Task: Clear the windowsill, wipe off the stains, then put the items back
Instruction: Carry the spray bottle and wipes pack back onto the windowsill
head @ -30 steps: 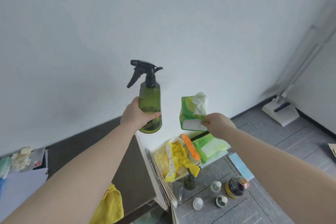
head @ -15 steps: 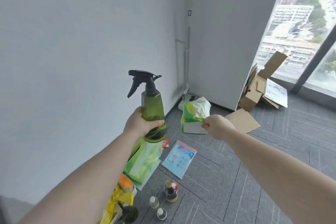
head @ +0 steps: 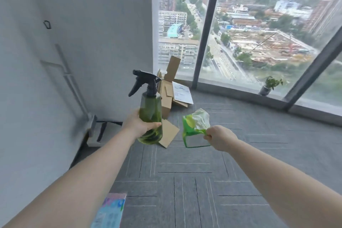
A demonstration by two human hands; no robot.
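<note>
Grey carpet-tile floor (head: 194, 181) carries flattened cardboard boxes (head: 171, 89) far at the wall corner, a loose cardboard sheet (head: 169, 132) nearer, and a colourful printed sheet (head: 111, 211) near left; the far right windowsill (head: 240, 92) holds a small potted plant (head: 269, 86)

We have turned from the wall and floor clutter toward the window (head: 259, 24); its sill (head: 240, 91) and a potted plant (head: 268, 87) have come into sight ahead of us.
</note>
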